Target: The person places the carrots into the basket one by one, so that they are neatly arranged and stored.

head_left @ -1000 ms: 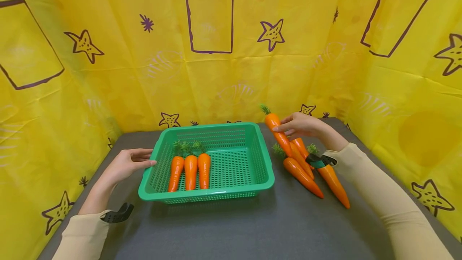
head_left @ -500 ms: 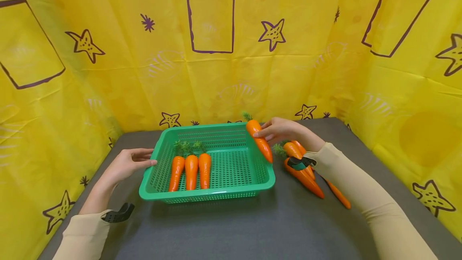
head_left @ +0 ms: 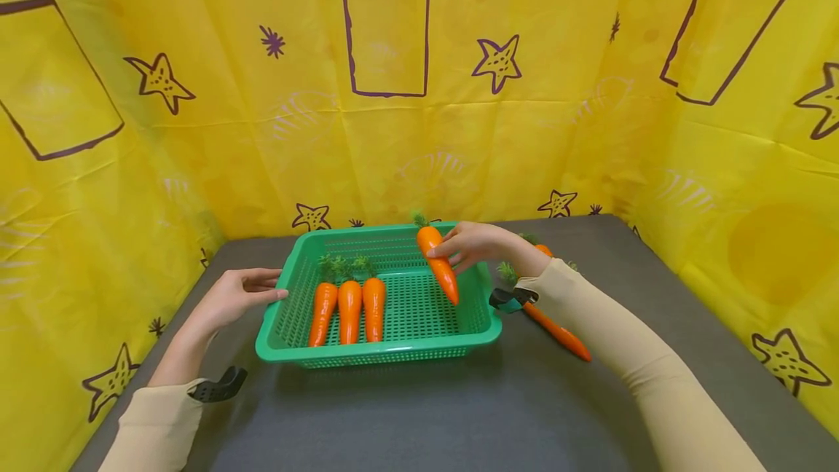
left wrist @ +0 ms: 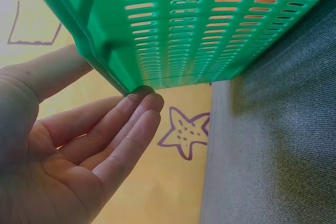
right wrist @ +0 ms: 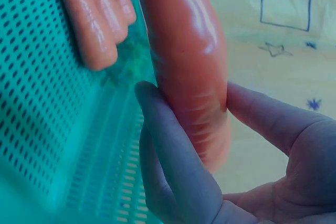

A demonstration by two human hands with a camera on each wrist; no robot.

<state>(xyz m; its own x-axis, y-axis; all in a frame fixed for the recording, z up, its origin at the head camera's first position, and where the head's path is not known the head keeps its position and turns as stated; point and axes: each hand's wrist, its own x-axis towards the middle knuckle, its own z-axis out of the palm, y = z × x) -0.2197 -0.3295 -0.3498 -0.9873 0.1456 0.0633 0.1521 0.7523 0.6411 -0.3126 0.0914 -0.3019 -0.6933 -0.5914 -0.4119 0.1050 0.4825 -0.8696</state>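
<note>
My right hand pinches an orange carrot with a green leafy top over the right part of the green plastic basket. The carrot slants, its tip pointing down toward the basket floor. In the right wrist view, thumb and fingers press opposite sides of the held carrot. Three carrots lie side by side in the basket's left part, tops away from me. At the left rim, my left hand holds the basket, thumb over the edge; the left wrist view shows its fingers at the rim.
More carrots lie on the dark grey table right of the basket, partly hidden by the right forearm. Yellow cloth with purple drawings encloses the back and sides. Each wrist wears a black band.
My right hand has carried the carrot leftward from above the pile, over the basket's right rim, into the space above its floor. The left hand stays at the left rim.
</note>
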